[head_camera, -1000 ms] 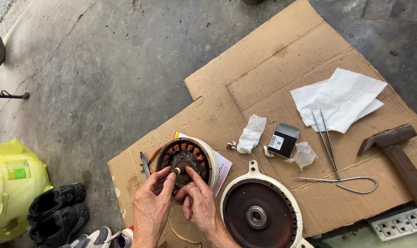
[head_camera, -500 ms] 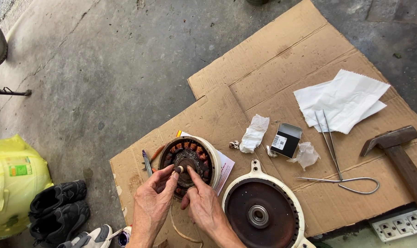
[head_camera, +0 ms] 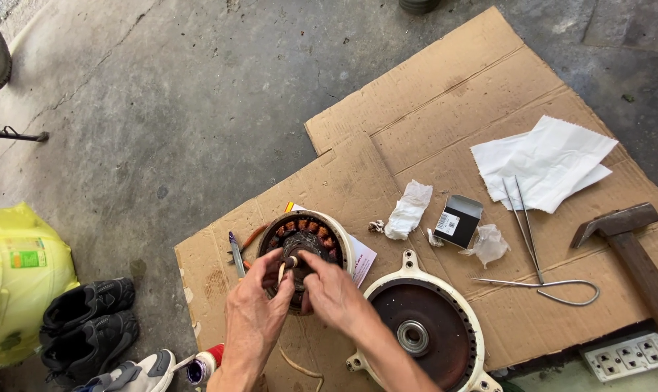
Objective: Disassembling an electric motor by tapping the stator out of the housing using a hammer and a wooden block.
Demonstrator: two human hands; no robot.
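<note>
one stator (head_camera: 305, 243) | both hands' fingers pinching (centre); left (head_camera: 255, 313); right (head_camera: 334, 292) | one hammer (head_camera: 632, 250)

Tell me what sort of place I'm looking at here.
Probably an informal repair spot on a bare grey concrete floor: flattened brown cardboard sheets serve as a work mat, with a wooden-handled hammer, a white round motor cover and a copper-wound motor stator on them.

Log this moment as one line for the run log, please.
left hand: pinching small stick | right hand: on motor coil ring | beside: round motor cover | surface: cardboard | nearby: hammer, bent wire
</note>
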